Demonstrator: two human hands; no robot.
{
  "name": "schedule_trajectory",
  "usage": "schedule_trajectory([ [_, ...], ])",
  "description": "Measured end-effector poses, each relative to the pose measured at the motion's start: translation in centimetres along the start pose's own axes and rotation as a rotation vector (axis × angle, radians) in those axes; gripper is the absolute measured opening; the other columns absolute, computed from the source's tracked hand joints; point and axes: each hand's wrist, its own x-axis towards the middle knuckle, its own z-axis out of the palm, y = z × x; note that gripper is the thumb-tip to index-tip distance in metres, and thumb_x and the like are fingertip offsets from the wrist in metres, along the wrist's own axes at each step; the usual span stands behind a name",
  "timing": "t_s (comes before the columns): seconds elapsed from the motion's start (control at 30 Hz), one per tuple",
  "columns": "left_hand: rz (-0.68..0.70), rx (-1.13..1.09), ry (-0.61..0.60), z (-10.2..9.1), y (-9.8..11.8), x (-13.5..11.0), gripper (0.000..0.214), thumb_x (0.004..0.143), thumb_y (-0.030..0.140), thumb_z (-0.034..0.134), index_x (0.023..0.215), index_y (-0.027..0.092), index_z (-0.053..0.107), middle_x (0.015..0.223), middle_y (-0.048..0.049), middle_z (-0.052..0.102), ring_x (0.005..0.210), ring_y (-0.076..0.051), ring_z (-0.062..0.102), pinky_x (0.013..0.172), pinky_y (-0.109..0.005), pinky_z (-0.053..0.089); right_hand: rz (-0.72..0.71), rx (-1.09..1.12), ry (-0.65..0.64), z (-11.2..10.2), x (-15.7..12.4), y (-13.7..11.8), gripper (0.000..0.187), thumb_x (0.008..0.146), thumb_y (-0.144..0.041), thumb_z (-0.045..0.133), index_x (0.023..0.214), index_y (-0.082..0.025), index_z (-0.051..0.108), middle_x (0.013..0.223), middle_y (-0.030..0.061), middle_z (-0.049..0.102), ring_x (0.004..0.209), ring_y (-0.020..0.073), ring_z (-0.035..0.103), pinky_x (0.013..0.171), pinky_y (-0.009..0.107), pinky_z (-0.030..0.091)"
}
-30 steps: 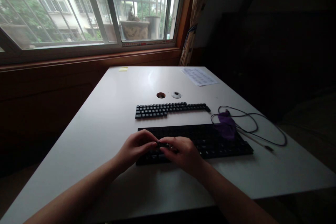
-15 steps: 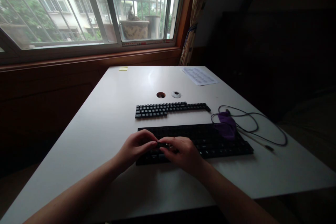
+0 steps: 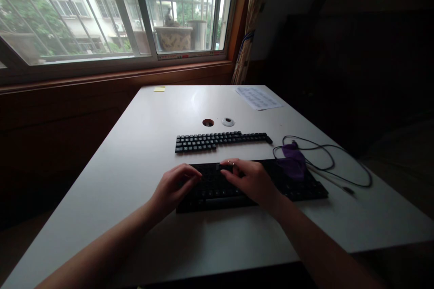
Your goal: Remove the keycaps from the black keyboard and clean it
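A black keyboard lies across the near part of the white table, with a row of keys and the space bar showing along its front. My right hand, wearing a ring, pinches a small black keycap above the keyboard's back part. My left hand hovers over the keyboard's left end, thumb and forefinger curved towards each other with nothing visible between them. Behind the keyboard, loose black keycaps stand in neat rows on the table. My hands hide part of the keyboard.
A purple cloth lies over the keyboard's right part, beside a looped black cable with its plug. Farther back are a round hole, a grey ring-shaped cover, printed sheets and a yellow note.
My right hand has moved away from my left, up and to the right, with the keycap. My left hand has shifted only slightly. More of the keyboard's front shows now.
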Motion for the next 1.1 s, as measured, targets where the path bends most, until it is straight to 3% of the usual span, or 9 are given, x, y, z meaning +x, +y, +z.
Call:
schedule_trajectory([
  [0.2, 0.236, 0.250, 0.018, -0.2, -0.8, 0.5, 0.011, 0.091, 0.014, 0.060, 0.098, 0.019, 0.067, 0.097, -0.0083, 0.068, 0.093, -0.019, 0.064, 0.084, -0.034, 0.052, 0.101, -0.123, -0.201, -1.9, 3.5, 4.4, 0.021, 0.087, -0.034, 0.065, 0.103, -0.022, 0.072, 0.064, -0.0036, 0.061, 0.058, 0.0118, 0.056, 0.059, 0.023, 0.038],
  [0.43, 0.316, 0.339, -0.003, -0.4, -1.9, 1.0, 0.013, 0.090, 0.013, 0.060, 0.098, 0.020, 0.066, 0.096, -0.0081, 0.070, 0.092, -0.020, 0.062, 0.083, -0.035, 0.052, 0.102, -0.287, -0.389, -0.3, 6.2, 8.0, 0.024, 0.088, -0.037, 0.064, 0.106, -0.024, 0.072, 0.072, -0.0002, 0.069, 0.066, 0.0150, 0.063, 0.062, 0.023, 0.039],
  [0.7, 0.276, 0.340, -0.037, -0.3, -1.7, 1.0, 0.012, 0.091, 0.014, 0.059, 0.097, 0.020, 0.067, 0.097, -0.0087, 0.070, 0.092, -0.021, 0.062, 0.084, -0.036, 0.052, 0.095, -0.307, -0.400, 0.7, 6.8, 8.8, 0.024, 0.090, -0.040, 0.062, 0.106, -0.026, 0.072, 0.077, 0.0014, 0.073, 0.070, 0.0172, 0.066, 0.064, 0.024, 0.042],
  [0.9, 0.269, 0.335, -0.046, -0.4, -1.8, 1.1, 0.013, 0.091, 0.013, 0.059, 0.098, 0.020, 0.067, 0.097, -0.0086, 0.070, 0.092, -0.021, 0.062, 0.084, -0.036, 0.052, 0.081, -0.301, -0.374, 0.5, 6.3, 9.1, 0.031, 0.090, -0.042, 0.061, 0.117, -0.027, 0.070, 0.081, 0.0016, 0.075, 0.073, 0.0180, 0.069, 0.067, 0.025, 0.045],
  [1.0, 0.265, 0.332, -0.048, -0.4, -1.8, 1.1, 0.013, 0.091, 0.014, 0.058, 0.098, 0.020, 0.067, 0.097, -0.0087, 0.070, 0.092, -0.021, 0.062, 0.083, -0.036, 0.052, 0.051, -0.282, -0.331, 0.3, 5.8, 9.1, 0.030, 0.091, -0.039, 0.061, 0.117, -0.026, 0.070, 0.090, 0.0030, 0.077, 0.079, 0.0195, 0.071, 0.069, 0.026, 0.049],
  [1.1, 0.265, 0.335, -0.050, -0.5, -1.8, 1.1, 0.013, 0.091, 0.014, 0.058, 0.098, 0.020, 0.067, 0.097, -0.0088, 0.070, 0.092, -0.021, 0.062, 0.083, -0.036, 0.052, 0.006, -0.237, -0.297, 0.2, 5.2, 9.1, 0.027, 0.092, -0.032, 0.059, 0.115, -0.026, 0.072, 0.105, 0.0031, 0.076, 0.094, 0.0206, 0.072, 0.081, 0.028, 0.052],
])
